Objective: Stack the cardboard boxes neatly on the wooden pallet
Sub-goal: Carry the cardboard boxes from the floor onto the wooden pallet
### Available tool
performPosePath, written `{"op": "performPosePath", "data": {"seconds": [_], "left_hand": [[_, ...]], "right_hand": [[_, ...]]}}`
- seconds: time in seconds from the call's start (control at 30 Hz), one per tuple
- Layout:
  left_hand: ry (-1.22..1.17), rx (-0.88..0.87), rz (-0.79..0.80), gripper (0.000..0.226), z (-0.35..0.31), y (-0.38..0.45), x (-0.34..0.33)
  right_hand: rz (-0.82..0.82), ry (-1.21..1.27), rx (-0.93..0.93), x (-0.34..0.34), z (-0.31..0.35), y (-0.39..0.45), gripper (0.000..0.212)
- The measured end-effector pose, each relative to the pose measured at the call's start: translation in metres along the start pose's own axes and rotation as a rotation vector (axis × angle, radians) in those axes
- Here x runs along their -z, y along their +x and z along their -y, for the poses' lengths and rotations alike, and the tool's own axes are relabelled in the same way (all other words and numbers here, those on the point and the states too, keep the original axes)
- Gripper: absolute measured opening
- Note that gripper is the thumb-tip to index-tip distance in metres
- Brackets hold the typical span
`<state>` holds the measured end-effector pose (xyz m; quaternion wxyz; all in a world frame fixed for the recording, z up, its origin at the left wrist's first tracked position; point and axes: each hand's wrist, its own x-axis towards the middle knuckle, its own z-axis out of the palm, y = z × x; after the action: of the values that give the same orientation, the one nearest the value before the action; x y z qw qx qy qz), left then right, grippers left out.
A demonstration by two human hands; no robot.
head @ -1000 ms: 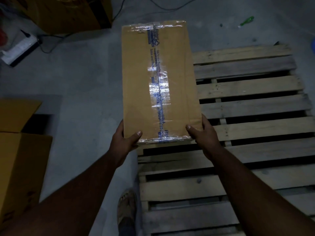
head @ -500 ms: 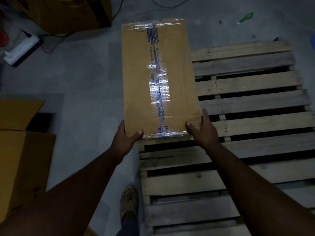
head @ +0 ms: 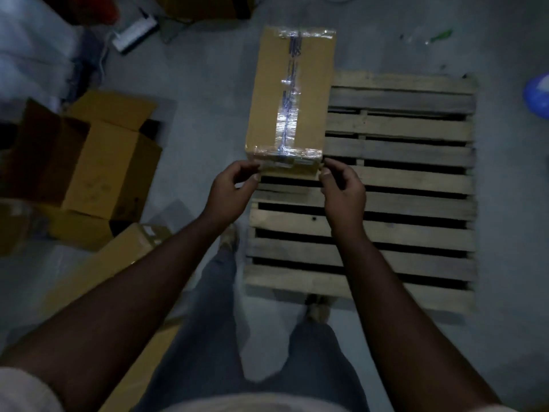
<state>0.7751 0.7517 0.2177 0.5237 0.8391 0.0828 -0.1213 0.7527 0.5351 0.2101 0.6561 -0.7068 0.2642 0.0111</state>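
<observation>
A sealed brown cardboard box [head: 292,93] with clear tape down its middle rests lengthwise on the far left part of the wooden pallet [head: 401,203]. The box's left side runs along the pallet's left edge. My left hand [head: 233,188] is at the box's near left corner, fingers loosely curled, fingertips at the cardboard. My right hand [head: 343,187] is at the near right corner in the same loose pose. Neither hand grips the box.
Open cardboard boxes [head: 98,162] stand on the grey floor to the left, and another brown box [head: 118,263] lies near my left arm. A blue object [head: 537,95] is at the right edge. My feet [head: 318,310] stand at the pallet's near left.
The box went down from my grip onto the pallet's far left part. Both hands let go of its near end and drew back slightly. My view rose and pulled back.
</observation>
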Motion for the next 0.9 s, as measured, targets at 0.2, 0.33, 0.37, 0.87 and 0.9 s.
{"op": "performPosePath", "data": {"seconds": [0.2, 0.33, 0.37, 0.87, 0.9], "left_hand": [[-0.199, 0.077, 0.031, 0.021, -0.078, -0.147, -0.036], [-0.185, 0.047, 0.160, 0.018, -0.103, -0.204, -0.063], [-0.184, 0.034, 0.186, 0.016, -0.106, -0.216, -0.068], [-0.121, -0.060, 0.548, 0.016, -0.081, -0.368, -0.172], [-0.107, -0.063, 0.569, 0.016, -0.083, -0.382, -0.182]], "right_hand": [[0.035, 0.050, 0.003, 0.106, 0.041, -0.126, 0.016], [-0.037, 0.093, -0.054, 0.163, 0.030, -0.184, 0.014], [-0.059, 0.103, -0.064, 0.174, 0.026, -0.197, 0.014], [-0.435, 0.262, -0.189, 0.320, -0.048, -0.390, 0.012], [-0.455, 0.261, -0.195, 0.334, -0.053, -0.403, 0.012]]}}
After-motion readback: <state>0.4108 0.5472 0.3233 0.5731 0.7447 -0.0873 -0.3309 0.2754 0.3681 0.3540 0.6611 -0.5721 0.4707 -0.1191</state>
